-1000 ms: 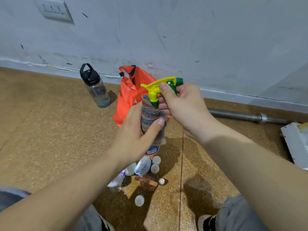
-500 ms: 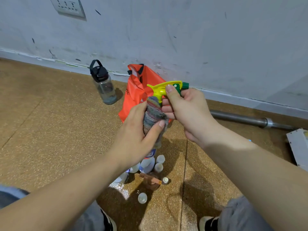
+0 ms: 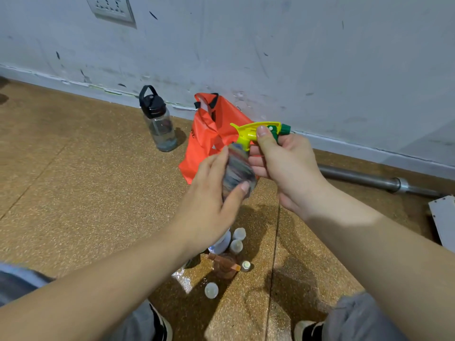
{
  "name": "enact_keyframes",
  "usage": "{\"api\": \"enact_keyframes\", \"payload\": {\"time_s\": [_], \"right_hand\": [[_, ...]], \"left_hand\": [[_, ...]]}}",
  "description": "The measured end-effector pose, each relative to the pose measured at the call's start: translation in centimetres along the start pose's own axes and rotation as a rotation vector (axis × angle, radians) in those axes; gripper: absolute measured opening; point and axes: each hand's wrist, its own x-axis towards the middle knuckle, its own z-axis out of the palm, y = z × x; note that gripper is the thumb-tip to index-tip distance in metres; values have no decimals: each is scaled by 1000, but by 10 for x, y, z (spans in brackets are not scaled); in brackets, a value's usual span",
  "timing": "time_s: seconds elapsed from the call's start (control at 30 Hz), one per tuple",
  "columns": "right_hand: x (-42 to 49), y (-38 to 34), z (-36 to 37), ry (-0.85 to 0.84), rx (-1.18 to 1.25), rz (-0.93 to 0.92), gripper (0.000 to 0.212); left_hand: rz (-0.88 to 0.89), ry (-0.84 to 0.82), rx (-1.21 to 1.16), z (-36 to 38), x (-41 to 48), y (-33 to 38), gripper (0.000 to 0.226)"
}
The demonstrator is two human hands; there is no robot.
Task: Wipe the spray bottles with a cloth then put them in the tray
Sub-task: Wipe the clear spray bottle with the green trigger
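Slightly shifted round the spray bottle [image 3: 249, 137], the left hand [image 3: 206, 203], clamped over the blurred striped cloth [image 3: 237, 172], kept rubbing while the right hand [image 3: 288, 168] gripped its top, so wiping seemed unfinished

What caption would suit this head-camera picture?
Left hand wraps a striped cloth around a yellow-topped spray bottle gripped by the right hand.

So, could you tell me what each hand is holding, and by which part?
The right hand grips the spray bottle by its yellow trigger head; the left hand holds the cloth wrapped round the bottle's body.
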Motion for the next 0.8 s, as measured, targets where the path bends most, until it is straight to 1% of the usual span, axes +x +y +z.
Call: {"api": "enact_keyframes", "payload": {"time_s": [0.03,0.07,0.1,0.17,0.27,0.33,0.37,0.4,0.47,0.5,0.53,0.57,0.6,0.63,0.7,0.77,0.8], "right_hand": [[-2,0,2,-8,-11,-16,42],[-3,0,3,-15,-12,-30,43],[-4,-1,4,-18,-6,-37,43],[-4,-2,5,-3,9,-46,41],[-1,-2,5,24,10,-42,40],[0,-1,5,36,19,-32,42],[1,0,4,44,30,-23,42],[2,0,3,53,41,-11,43],[1,3,1,60,52,9,44],[0,5,0,54,57,14,43],[-1,6,0,46,61,20,42],[-3,7,0,40,61,27,41],[-4,7,0,42,58,33,41],[-5,6,-1,46,53,34,40],[-5,5,-3,56,44,22,39],[-5,3,-6,83,36,9,41],[-4,3,-7,95,38,10,42]], "left_hand": [[66,8,83,0,-1,-4,68],[79,13,74,-2,-1,-7,75],[44,6,2,-3,-2,-13,80],[-88,-32,-224,-6,-5,-17,86],[-253,-119,-412,-4,-8,-18,78],[-264,-135,-426,-1,-7,-16,70],[-232,-116,-368,2,-7,-15,69],[-170,-93,-254,4,-6,-14,72],[10,-49,72,7,-5,-8,84],[113,-33,196,8,-5,-6,91],[189,-40,247,8,-4,-5,98],[219,-54,240,6,-3,-5,102],[212,-66,192,5,-2,-7,105],[168,-79,123,5,-1,-13,106],[-12,-123,-60,4,1,-21,107],[-161,-179,-231,6,1,-25,104],[-199,-206,-292,9,1,-25,101]]}}
